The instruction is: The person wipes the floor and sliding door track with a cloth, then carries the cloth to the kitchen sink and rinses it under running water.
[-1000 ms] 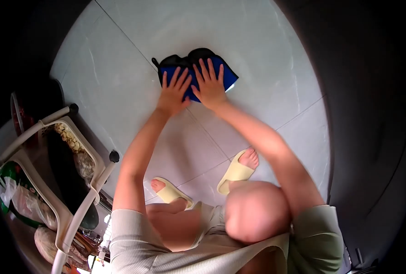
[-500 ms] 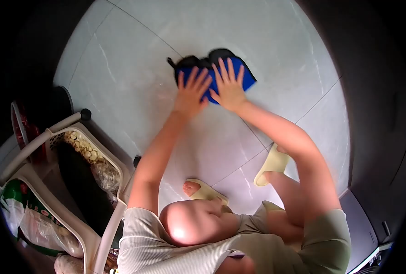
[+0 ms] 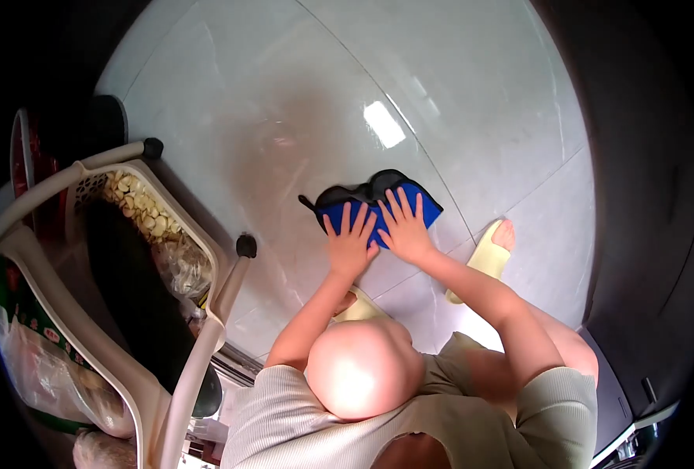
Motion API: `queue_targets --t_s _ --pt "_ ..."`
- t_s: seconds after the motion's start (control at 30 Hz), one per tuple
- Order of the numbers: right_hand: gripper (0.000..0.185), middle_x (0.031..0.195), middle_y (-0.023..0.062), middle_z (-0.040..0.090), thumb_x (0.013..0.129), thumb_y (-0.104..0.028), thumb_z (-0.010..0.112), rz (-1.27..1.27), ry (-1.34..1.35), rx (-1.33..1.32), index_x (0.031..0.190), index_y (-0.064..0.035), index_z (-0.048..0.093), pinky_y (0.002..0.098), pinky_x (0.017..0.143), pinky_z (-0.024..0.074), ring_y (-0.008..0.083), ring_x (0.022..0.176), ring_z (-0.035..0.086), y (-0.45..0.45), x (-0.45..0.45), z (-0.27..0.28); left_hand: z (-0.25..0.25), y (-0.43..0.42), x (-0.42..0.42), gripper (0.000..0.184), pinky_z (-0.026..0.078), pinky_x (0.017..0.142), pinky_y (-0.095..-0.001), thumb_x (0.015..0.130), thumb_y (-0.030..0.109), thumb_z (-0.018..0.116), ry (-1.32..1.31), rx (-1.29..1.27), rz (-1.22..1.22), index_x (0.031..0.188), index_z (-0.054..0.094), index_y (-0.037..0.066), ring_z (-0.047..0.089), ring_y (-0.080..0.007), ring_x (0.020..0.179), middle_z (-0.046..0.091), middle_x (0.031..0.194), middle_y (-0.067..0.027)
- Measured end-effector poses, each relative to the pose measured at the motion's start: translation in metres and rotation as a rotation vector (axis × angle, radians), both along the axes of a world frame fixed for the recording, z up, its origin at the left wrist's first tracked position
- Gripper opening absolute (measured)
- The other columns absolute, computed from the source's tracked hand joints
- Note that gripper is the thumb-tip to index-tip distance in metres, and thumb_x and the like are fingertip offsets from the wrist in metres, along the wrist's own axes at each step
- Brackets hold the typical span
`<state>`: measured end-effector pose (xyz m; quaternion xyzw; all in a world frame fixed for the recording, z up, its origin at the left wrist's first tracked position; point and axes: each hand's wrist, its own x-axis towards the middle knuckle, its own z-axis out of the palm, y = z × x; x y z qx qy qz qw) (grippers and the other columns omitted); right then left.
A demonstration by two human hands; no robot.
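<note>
A blue cloth (image 3: 374, 219) with black edging, a black folded upper part and a small loop at its left end lies on the tiled floor. My left hand (image 3: 350, 244) presses flat on its left half, fingers spread. On its right half rests my right hand (image 3: 406, 227), also flat with the fingers apart. Both palms are down, and neither hand is closed around the cloth. Part of the cloth is hidden under the hands.
Left stands a cream plastic rack (image 3: 177, 191) holding a long dark green gourd (image 3: 132, 289), pale small pieces (image 3: 145, 207) and bagged food. My slippered feet (image 3: 488, 262) are on the glossy tiles (image 3: 284, 70). Dark cabinets (image 3: 636, 156) line the right side.
Both hands have drawn the blue cloth across the floor towards my body, and my arms are more bent. The view has also shifted a little.
</note>
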<state>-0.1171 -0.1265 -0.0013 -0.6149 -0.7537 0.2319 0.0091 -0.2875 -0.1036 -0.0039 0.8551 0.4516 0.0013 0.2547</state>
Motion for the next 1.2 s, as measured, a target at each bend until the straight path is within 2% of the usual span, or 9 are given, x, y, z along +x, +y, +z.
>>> queue_targets --t_s 0.1,0.2,0.3,0.5,0.63,0.87,1.07,1.13,1.2 --pt "0.068 0.150 0.0169 0.023 0.085 -0.041 0.054 -0.009 0.000 0.048 0.140 -0.0077 0.036 0.0651 0.107 0.0070 0.0376 0.140 0.014 0.029 -0.004 -0.001 -0.005 0.028 -0.012 0.060 0.005 0.107 -0.0675 0.070 0.032 0.059 -0.053 0.014 -0.074 0.128 0.053 0.014 0.024 -0.0329 0.138 0.037 0.145 -0.0062" --pt "0.070 0.152 0.0142 0.021 0.086 -0.044 0.053 -0.109 0.044 0.159 0.144 -0.0120 0.031 0.0651 0.107 0.0063 0.0362 0.141 0.012 0.113 -0.036 -0.008 -0.002 0.104 -0.029 0.067 0.007 0.108 -0.0660 0.073 0.031 0.060 0.187 0.194 0.008 0.137 0.044 0.018 0.019 -0.0301 0.140 0.029 0.150 -0.0030" --pt "0.069 0.152 0.0136 0.019 0.087 -0.046 0.050 -0.172 0.024 0.246 0.145 -0.0153 0.029 0.0650 0.107 0.0034 0.0354 0.142 0.009 0.181 -0.095 -0.022 -0.013 0.160 -0.070 0.068 0.012 0.106 -0.0657 0.075 0.026 0.056 0.159 0.313 0.194 0.140 0.039 0.017 0.020 -0.0319 0.140 0.028 0.151 -0.0033" --pt "0.059 0.152 0.0088 0.024 0.090 -0.044 0.045 0.080 0.193 0.219 0.143 -0.0206 0.036 0.0599 0.110 0.0009 0.0320 0.142 0.010 0.143 -0.132 -0.022 -0.028 0.078 -0.092 0.064 0.004 0.105 -0.0684 0.083 0.031 0.049 0.215 0.320 0.524 0.140 0.036 0.004 0.012 -0.0417 0.140 0.021 0.152 -0.0146" --pt "0.054 0.149 0.0074 0.030 0.089 -0.038 0.048 0.118 0.206 0.162 0.139 -0.0203 0.043 0.0578 0.110 0.0074 0.0309 0.141 0.018 0.067 -0.084 -0.010 -0.012 0.005 -0.049 0.070 -0.001 0.104 -0.0702 0.083 0.038 0.050 0.374 0.074 0.320 0.136 0.037 -0.005 0.008 -0.0451 0.139 0.027 0.148 -0.0217" --pt "0.057 0.149 0.0090 0.029 0.085 -0.035 0.054 -0.027 -0.042 -0.069 0.137 -0.0152 0.045 0.0605 0.109 0.0087 0.0331 0.140 0.019 -0.055 0.032 0.000 -0.012 -0.057 0.024 0.065 0.008 0.103 -0.0715 0.078 0.038 0.057 -0.034 -0.010 -0.243 0.128 0.048 -0.002 0.018 -0.0413 0.138 0.034 0.143 -0.0200" --pt "0.060 0.151 0.0102 0.025 0.087 -0.041 0.050 -0.257 0.006 0.162 0.142 -0.0213 0.037 0.0603 0.109 0.0098 0.0348 0.140 0.016 0.048 -0.016 0.006 -0.009 0.060 -0.010 0.065 0.008 0.105 -0.0699 0.078 0.036 0.057 -0.006 0.196 -0.158 0.135 0.045 0.008 0.017 -0.0360 0.140 0.031 0.148 -0.0107" --pt "0.060 0.153 0.0087 0.020 0.088 -0.039 0.050 -0.290 0.040 0.192 0.144 -0.0257 0.033 0.0618 0.108 0.0090 0.0341 0.142 0.011 0.088 -0.042 -0.004 -0.009 0.089 -0.021 0.068 0.006 0.103 -0.0709 0.081 0.041 0.051 0.225 0.294 -0.093 0.139 0.039 0.007 0.011 -0.0396 0.141 0.024 0.151 -0.0125" --pt "0.059 0.154 0.0070 0.016 0.089 -0.035 0.050 -0.291 -0.003 0.109 0.145 -0.0277 0.031 0.0625 0.108 0.0077 0.0334 0.142 0.008 0.115 -0.058 -0.001 -0.023 0.100 -0.024 0.069 0.005 0.101 -0.0730 0.083 0.041 0.048 0.158 0.346 0.027 0.140 0.035 0.004 0.009 -0.0437 0.140 0.020 0.152 -0.0161"
